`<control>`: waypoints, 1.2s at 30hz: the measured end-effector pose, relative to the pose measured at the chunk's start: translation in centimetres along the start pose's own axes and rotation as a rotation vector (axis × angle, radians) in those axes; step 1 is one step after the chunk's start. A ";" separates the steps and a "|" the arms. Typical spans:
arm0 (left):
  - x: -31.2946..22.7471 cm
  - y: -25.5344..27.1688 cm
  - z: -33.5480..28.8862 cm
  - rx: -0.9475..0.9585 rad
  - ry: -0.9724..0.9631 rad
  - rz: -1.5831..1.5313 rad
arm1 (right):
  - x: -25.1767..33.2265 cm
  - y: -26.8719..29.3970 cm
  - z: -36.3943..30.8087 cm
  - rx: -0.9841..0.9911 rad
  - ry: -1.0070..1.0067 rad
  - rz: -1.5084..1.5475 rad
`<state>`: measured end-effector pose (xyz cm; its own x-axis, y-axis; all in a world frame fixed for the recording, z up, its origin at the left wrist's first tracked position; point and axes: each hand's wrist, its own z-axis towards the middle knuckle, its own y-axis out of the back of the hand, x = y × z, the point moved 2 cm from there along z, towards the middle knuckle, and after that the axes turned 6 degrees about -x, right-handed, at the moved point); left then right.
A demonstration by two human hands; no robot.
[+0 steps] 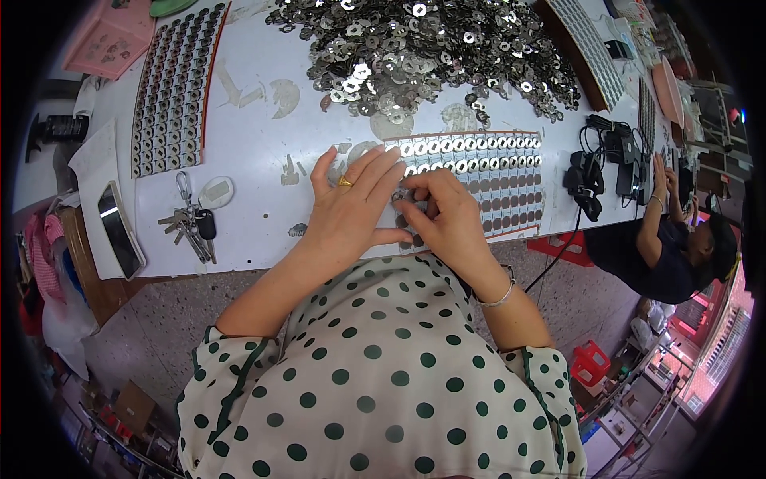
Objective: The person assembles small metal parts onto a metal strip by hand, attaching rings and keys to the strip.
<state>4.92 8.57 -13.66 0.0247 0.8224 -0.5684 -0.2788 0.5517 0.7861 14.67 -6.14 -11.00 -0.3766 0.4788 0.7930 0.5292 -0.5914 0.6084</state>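
A flat rectangular tray [511,184] with rows of small round places lies in front of me. Its two far rows carry shiny metal pieces with cut-out centres; the nearer rows look dull grey-brown. My left hand [349,203], with a gold ring, rests over the tray's left end, fingers stretched out and thumb apart. Just beside it, my right hand [447,214] bends its fingers in a pinch over the left part of the tray. What sits between those fingertips is too small and hidden to make out.
Beyond the tray lies a large heap of loose metal pieces [447,48]. A filled tray [179,88], keys [189,227] and a phone [121,227] are at left. Black cabled devices [586,180] lie at right, near another person [678,247]. Red stool [590,363] stands below.
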 end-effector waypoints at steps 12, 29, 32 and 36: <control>-0.2 -0.2 0.1 0.022 -0.025 0.009 | 0.9 -0.2 -0.3 0.028 0.194 -0.263; -1.6 -1.0 0.7 -0.002 -0.046 0.010 | -4.6 6.3 6.9 -0.299 0.049 0.197; -1.7 -0.9 0.5 -0.020 -0.051 0.021 | -4.4 6.0 5.5 -0.156 -0.190 0.700; -1.5 -1.0 0.1 -0.021 -0.125 0.049 | -3.2 5.6 4.0 -0.056 -0.244 0.882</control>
<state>5.25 6.74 -13.58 0.1296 0.8601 -0.4933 -0.3026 0.5081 0.8064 21.84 -8.35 -10.25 0.3213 -0.0413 0.9461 0.5087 -0.8351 -0.2092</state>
